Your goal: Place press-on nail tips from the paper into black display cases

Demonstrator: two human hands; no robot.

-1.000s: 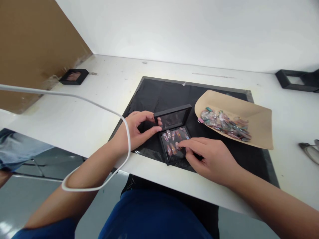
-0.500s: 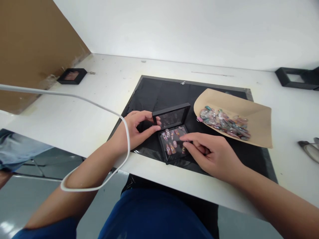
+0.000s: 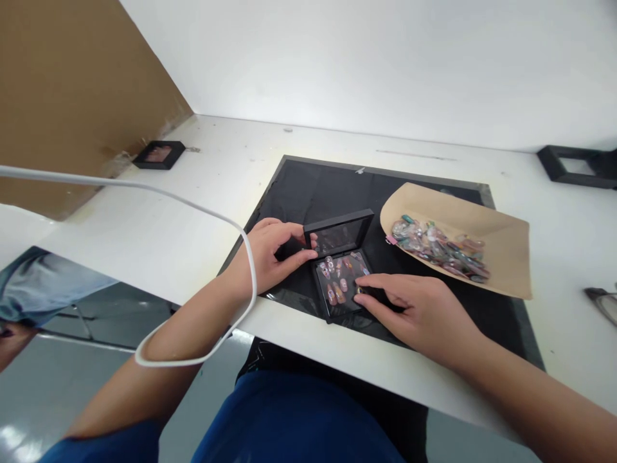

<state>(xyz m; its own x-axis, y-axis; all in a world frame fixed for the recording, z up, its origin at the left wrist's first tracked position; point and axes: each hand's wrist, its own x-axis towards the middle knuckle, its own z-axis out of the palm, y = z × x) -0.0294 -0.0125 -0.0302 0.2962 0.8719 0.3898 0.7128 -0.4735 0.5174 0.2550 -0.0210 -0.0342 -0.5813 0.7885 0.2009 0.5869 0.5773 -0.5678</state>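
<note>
A small black hinged case (image 3: 330,319) lies open on the black mat (image 3: 308,186), its clear-windowed lid (image 3: 340,220) tilted up. Several decorated press-on nails (image 3: 339,293) in pink and amber tones sit in its base. My left hand (image 3: 267,257) is closed on the left edge of the lid, thumb in front and fingers behind. Over the right side of the base, my right hand (image 3: 427,315) has thumb and index finger closed around a small press-on nail (image 3: 359,291), mostly covered by the fingertips. Whether that nail is lifted cannot be seen.
A tan paper tray (image 3: 506,257) holding a heap of loose press-on nails stands right of the case. A white cable (image 3: 193,209) loops across my left forearm. Black frames (image 3: 159,155) lie at far left and far right (image 3: 554,167). Another person's hand (image 3: 14,344) shows at lower left.
My right thumb and index finger have come down and closed around the nail at the case's right side. My left hand stays on the lid. The whole view has shifted slightly.
</note>
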